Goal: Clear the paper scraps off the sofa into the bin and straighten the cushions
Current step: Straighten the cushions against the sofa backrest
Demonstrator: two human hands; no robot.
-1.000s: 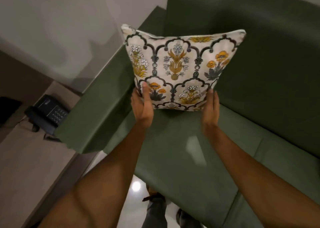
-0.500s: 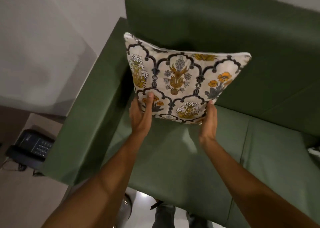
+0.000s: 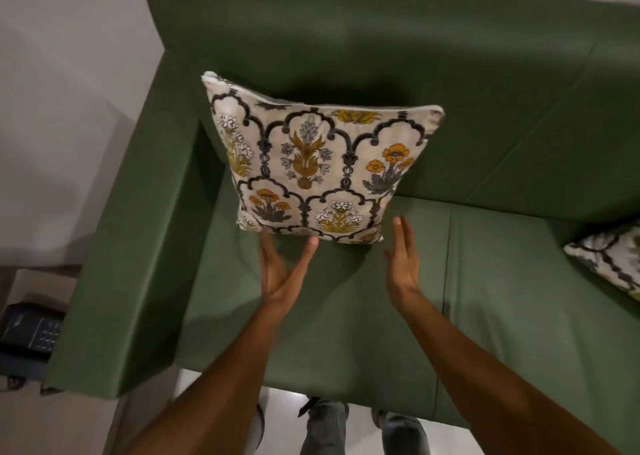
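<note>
A white cushion (image 3: pixel 318 167) with a yellow, orange and grey flower print stands upright in the left corner of the green sofa (image 3: pixel 346 302), leaning on the backrest. My left hand (image 3: pixel 282 271) is open just below its lower edge, thumb tip touching the cushion's bottom seam. My right hand (image 3: pixel 403 257) is open with fingers straight, a little apart from the lower right corner. A second cushion (image 3: pixel 609 260) of the same print lies at the right edge of the seat, partly cut off. No paper scraps are in view.
The sofa's left armrest (image 3: pixel 128 253) runs along the left. Beyond it a dark desk phone (image 3: pixel 29 330) sits on a low side table (image 3: pixel 38 281). My legs (image 3: pixel 325 427) and a shiny floor show below the seat's front edge.
Both hands have let go of the flowered cushion and drawn back from it. The cushion now rests against the backrest. The view has shifted right, revealing the second cushion.
</note>
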